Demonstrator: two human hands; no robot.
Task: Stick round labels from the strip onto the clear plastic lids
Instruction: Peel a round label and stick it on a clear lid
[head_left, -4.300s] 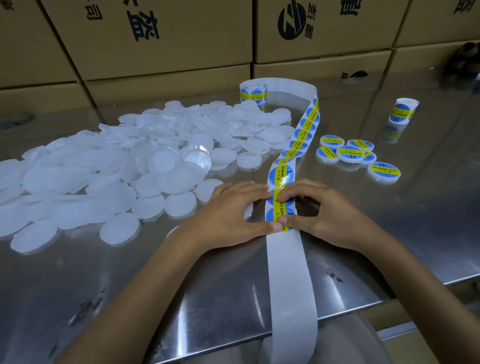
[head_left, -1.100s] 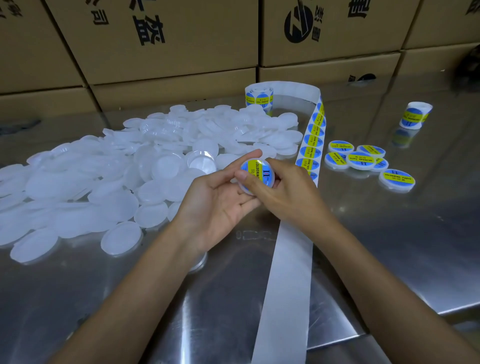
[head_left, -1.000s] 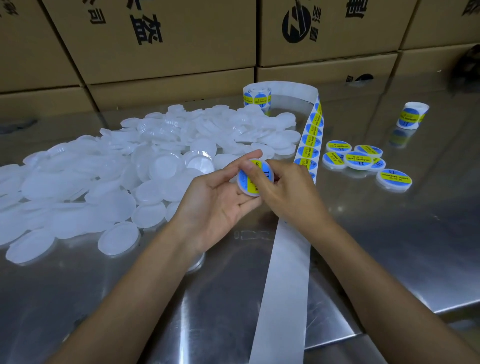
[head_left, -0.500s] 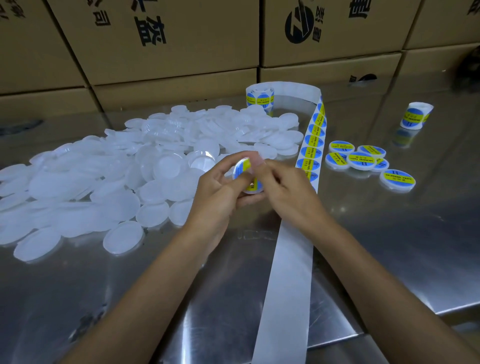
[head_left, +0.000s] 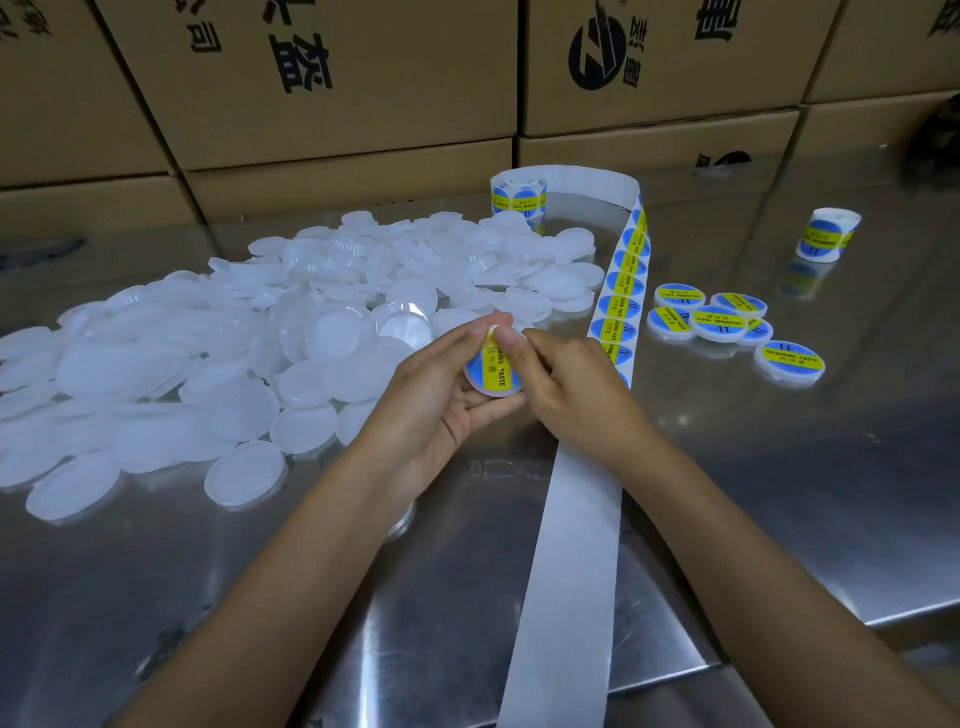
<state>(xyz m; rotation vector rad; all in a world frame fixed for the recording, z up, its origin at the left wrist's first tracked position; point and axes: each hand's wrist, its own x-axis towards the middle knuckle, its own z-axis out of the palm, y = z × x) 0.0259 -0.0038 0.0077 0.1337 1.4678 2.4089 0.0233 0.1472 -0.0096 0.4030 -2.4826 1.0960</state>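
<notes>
I see a steel table (head_left: 779, 493) backed by stacked cardboard boxes (head_left: 322, 83). A wide heap of clear lids (head_left: 218, 358) covers its left side, and the label strip (head_left: 571, 545) runs down the middle from its roll (head_left: 519, 196). Six labelled lids (head_left: 719, 323) lie right of the strip, a small roll (head_left: 826, 235) beyond them. My left hand (head_left: 436, 405) grips one lid (head_left: 491, 375) above the table, fingers curled round its rim, while my right hand (head_left: 566, 384) presses curled fingertips (head_left: 511, 340) onto its blue-and-yellow label
</notes>
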